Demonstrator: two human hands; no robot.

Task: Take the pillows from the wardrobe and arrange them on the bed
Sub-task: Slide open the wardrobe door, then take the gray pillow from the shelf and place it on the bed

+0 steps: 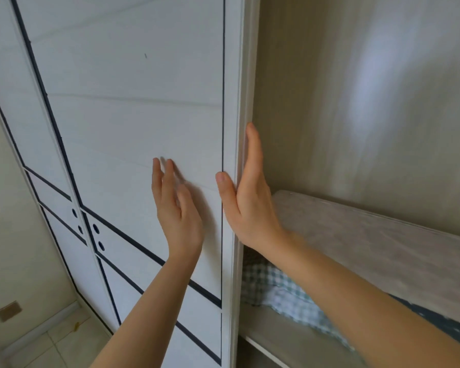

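A white sliding wardrobe door [133, 123] with dark trim fills the left and middle. My left hand [177, 211] lies flat and open against its face. My right hand [247, 192] holds the door's right edge: the fingers reach behind the edge, the thumb rests on the front. To the right the wardrobe stands open. On a lower shelf lies a green-and-white checked pillow [279, 290], partly hidden by my right forearm. Above it a shelf [369, 235] carries a pale covering.
The wardrobe's beige inner wall [356, 102] rises behind the shelf. Another white door panel with round finger holes [96, 229] stands further left. Tiled floor [51, 349] and a skirting board show at the lower left.
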